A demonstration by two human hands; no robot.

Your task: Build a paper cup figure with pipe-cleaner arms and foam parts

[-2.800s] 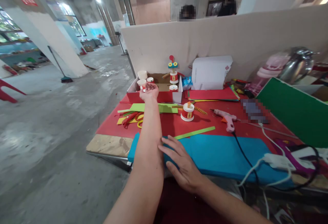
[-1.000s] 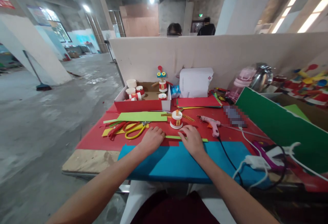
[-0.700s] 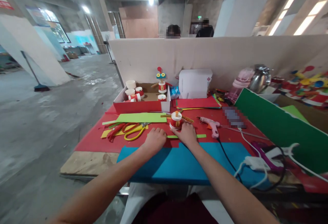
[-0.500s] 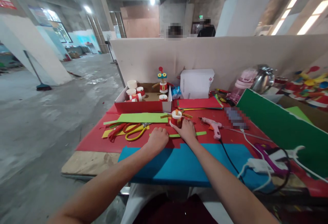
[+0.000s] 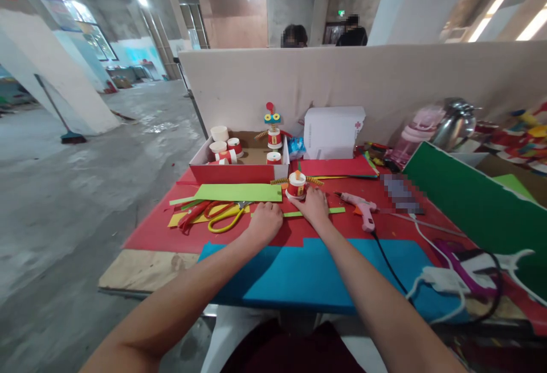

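My right hand (image 5: 315, 207) has its thumb and fingers at the lower sides of a red-and-white paper cup (image 5: 296, 189), which stands bottom-up. The cup has coiled paper arms (image 5: 315, 181) on both sides and a small orange piece (image 5: 298, 175) on top. Beside it, to the left, my left hand (image 5: 266, 222) rests on the table with curled fingers; whatever is under them is hidden. A narrow light-green paper strip (image 5: 337, 210) passes beneath both hands. Left of my left hand lie yellow-handled scissors (image 5: 226, 222).
A pink glue gun (image 5: 363, 210) lies right of the cup, its cord trailing toward a power strip (image 5: 453, 279). Behind stand a box of paper cups (image 5: 239, 175) and a finished cup figure (image 5: 274, 138). Green paper (image 5: 239, 192) lies left; a green board (image 5: 474, 202) leans at right.
The view has shifted slightly. Both hands stay close to where they were, the right one still at the paper cup and the left one still curled on the table.
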